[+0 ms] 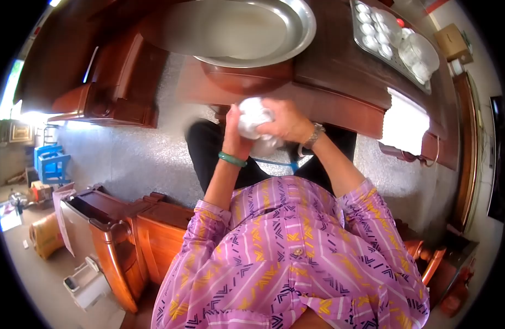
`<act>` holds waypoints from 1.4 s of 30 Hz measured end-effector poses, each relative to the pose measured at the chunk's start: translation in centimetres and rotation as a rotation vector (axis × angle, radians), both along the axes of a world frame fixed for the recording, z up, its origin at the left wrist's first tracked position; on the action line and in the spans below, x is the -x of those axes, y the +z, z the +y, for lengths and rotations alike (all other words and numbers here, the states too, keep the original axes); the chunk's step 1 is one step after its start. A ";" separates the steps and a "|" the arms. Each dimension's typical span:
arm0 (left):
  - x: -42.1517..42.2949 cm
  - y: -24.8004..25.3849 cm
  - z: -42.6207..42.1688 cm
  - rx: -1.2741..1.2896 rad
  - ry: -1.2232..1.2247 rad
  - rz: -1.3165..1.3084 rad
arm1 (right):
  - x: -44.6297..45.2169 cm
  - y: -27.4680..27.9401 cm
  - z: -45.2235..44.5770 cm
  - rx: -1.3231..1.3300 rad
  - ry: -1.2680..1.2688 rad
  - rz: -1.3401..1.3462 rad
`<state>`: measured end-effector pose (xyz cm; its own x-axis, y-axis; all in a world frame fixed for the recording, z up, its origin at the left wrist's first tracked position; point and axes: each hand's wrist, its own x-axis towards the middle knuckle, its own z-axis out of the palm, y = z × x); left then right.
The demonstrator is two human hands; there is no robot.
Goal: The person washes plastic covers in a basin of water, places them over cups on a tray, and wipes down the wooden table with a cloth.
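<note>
Head view: dark wooden table (340, 55) spans the far side of the grip. Dark trousers (203, 151) sit beneath it. Metal basin (309, 30) stands on the table, just beyond the grip; contents unclear. Tray (400, 68) lies farther off, beyond and right. White sheet (407, 122) drapes over the table edge, right of the grip, well apart. Right hand (288, 120) and left hand (236, 131) both grasp the white bundle (252, 116), which is between them, short of the basin. It's blurred; can't tell material. Step looks like two-handed working of the bundle. To do it well: left palm as steady backing, right fingers pressing evenly, loose parts gathered in. Anything shed here would probably miss the basin, so work over its rim. Keep watch (318, 133) and green bangle (232, 159) clear.
</note>
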<state>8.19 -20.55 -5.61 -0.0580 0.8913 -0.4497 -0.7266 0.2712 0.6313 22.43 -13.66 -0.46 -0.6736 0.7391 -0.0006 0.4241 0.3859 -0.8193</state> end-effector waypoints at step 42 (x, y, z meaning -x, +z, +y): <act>-6.3 3.2 0.1 -0.375 -0.526 -0.568 | 4.0 4.8 -4.6 -0.952 0.479 0.105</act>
<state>14.49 -20.40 -2.40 0.5489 0.8348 0.0438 -0.7979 0.5075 0.3253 18.45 -18.27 4.38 -0.8571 0.0634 0.5113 0.0037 0.9931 -0.1170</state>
